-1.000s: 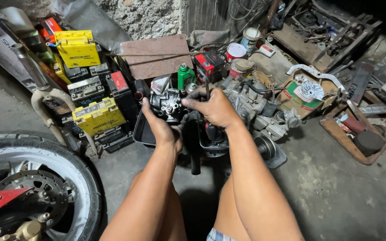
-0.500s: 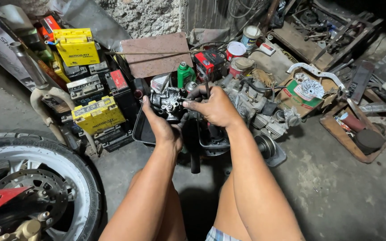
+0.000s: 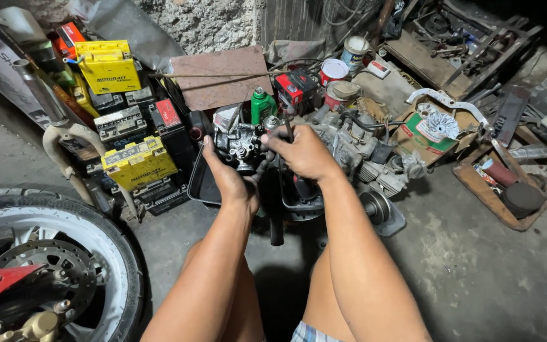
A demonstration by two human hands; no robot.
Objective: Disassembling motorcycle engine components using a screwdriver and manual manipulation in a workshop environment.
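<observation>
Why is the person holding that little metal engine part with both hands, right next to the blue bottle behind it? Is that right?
Nearly right. Both the left hand and the right hand do hold the small metal engine part, but the bottle just behind it is green, not blue. The head view shows this.

Bare forearms, no sleeves; plaid shorts hem (image 3: 311,332) at thigh.

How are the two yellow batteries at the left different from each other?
The upper yellow battery sits high on the pile by the stone wall; the lower yellow battery sits near the floor. The upper one is bright and clean-looking; the lower one looks duller and lies tilted. Both are boxy, with dark print on the side.
</observation>
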